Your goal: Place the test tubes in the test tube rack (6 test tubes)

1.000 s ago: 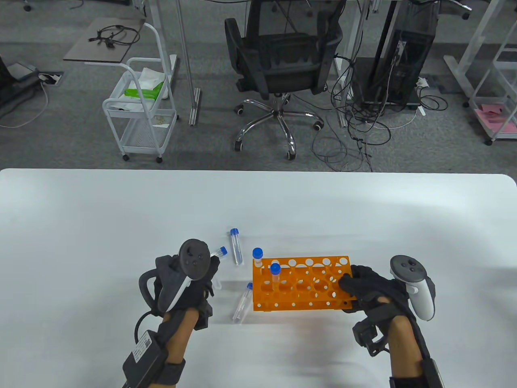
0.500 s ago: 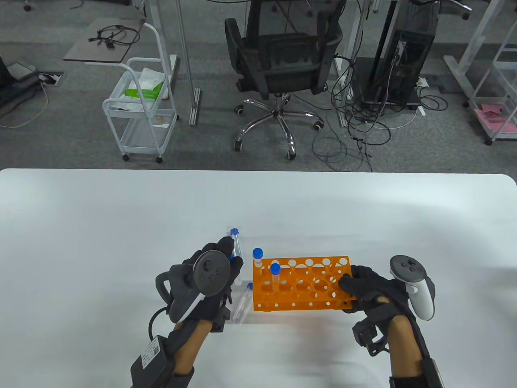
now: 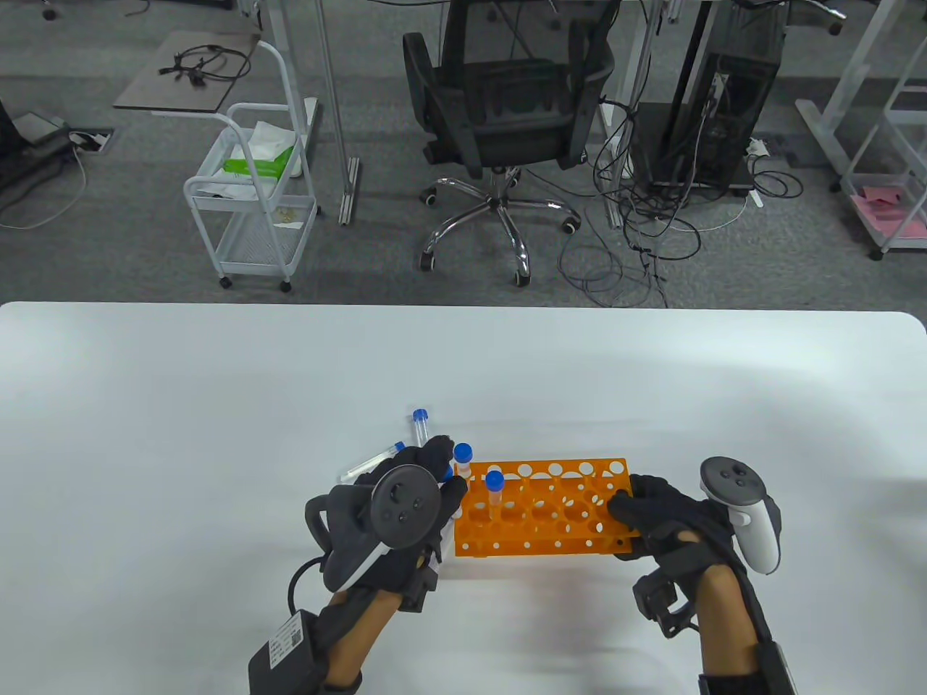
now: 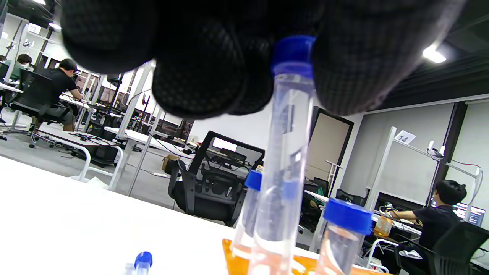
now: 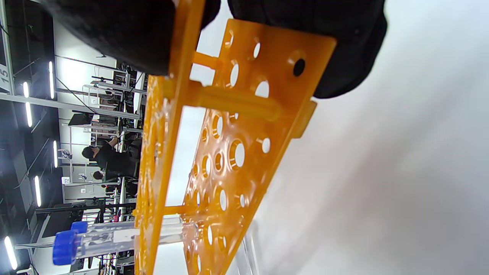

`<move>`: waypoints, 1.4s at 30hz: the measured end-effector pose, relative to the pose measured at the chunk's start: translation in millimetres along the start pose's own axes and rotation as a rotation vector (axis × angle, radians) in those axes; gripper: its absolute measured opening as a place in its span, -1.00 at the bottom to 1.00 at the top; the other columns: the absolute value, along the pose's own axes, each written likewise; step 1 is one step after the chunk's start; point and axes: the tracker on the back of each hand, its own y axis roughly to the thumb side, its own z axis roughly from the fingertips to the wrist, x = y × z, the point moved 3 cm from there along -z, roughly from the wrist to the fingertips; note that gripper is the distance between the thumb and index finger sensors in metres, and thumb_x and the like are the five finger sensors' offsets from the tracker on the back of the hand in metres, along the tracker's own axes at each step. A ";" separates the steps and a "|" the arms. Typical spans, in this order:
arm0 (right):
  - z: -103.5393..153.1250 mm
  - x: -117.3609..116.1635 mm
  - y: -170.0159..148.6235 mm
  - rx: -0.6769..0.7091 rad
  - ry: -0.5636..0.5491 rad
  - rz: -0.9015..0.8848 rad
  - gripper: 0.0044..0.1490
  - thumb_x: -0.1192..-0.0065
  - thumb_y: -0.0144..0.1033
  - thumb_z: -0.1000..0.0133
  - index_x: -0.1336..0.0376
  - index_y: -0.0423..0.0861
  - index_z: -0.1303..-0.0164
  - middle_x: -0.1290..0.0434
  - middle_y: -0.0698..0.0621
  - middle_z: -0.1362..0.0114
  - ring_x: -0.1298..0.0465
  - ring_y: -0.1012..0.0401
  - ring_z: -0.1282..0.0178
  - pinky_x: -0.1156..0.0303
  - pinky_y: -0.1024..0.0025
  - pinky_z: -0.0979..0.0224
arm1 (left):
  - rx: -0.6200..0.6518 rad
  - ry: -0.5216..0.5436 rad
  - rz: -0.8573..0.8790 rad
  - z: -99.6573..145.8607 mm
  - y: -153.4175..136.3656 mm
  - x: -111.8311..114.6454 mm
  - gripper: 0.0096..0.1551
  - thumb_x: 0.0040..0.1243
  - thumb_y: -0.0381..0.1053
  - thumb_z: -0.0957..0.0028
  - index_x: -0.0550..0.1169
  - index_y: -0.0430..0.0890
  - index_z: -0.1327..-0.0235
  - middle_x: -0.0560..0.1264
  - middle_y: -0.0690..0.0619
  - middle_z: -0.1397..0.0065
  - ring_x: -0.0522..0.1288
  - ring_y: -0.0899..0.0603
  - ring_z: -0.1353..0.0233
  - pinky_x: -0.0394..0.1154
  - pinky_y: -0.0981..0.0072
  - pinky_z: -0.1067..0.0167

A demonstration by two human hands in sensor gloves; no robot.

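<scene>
Table view: left hand (image 3: 405,507) at 9 o'clock of orange rack (image 3: 543,517); right hand (image 3: 663,514) grips rack's 3 o'clock end; two blue-capped tubes (image 3: 494,494) stand inside.
Left wrist view: fingers (image 4: 198,72) pinch held tube (image 4: 284,160) by cap, upright above rack.
Right wrist view: rack edge (image 5: 244,114) clamped.
Risk: could miss the hole, tip, bump standing tubes.

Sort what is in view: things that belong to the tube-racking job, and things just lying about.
Job:
orange rack, gripped by right hand
two racked tubes
tube held by left hand
two loose tubes on the table

Lying about:
office chair
white cart
floor cables
</scene>
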 end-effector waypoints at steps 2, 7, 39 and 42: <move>0.1 0.0 0.0 0.000 0.000 -0.002 -0.23 -0.32 -0.01 -0.09 -0.05 -0.13 -0.33 0.03 -0.23 -0.66 -0.46 -0.22 -0.43 -0.58 -0.05 -0.28 | 0.007 -0.007 -0.001 1.2 2.4 1.2 -0.40 0.47 0.17 0.18 0.63 0.03 -0.15 0.73 -0.02 -0.08 0.72 -0.03 0.16 0.63 0.11 0.20; 0.3 0.3 -0.1 0.001 -0.001 -0.001 -0.23 -0.32 -0.01 -0.09 -0.06 -0.13 -0.33 0.03 -0.23 -0.66 -0.46 -0.22 -0.44 -0.58 -0.05 -0.29 | 0.023 -0.023 -0.009 3.0 7.6 5.5 -0.40 0.47 0.18 0.17 0.64 0.02 -0.15 0.73 -0.03 -0.07 0.73 -0.03 0.17 0.63 0.11 0.20; 0.7 2.9 -0.6 0.004 -0.008 -0.019 -0.24 -0.32 -0.01 -0.09 -0.06 -0.13 -0.32 0.03 -0.24 -0.66 -0.47 -0.22 -0.42 -0.58 -0.05 -0.28 | 0.062 -0.164 -0.082 5.8 17.6 41.6 -0.39 0.48 0.21 0.21 0.65 0.01 -0.10 0.73 -0.02 -0.06 0.72 -0.04 0.16 0.63 0.10 0.20; 0.7 3.2 -0.8 0.003 -0.008 -0.020 -0.24 -0.32 -0.02 -0.09 -0.06 -0.14 -0.32 0.03 -0.24 -0.66 -0.47 -0.22 -0.42 -0.58 -0.05 -0.28 | 0.061 -0.171 -0.091 5.6 17.7 44.2 -0.39 0.48 0.22 0.21 0.65 0.01 -0.10 0.73 -0.02 -0.06 0.72 -0.04 0.16 0.63 0.10 0.20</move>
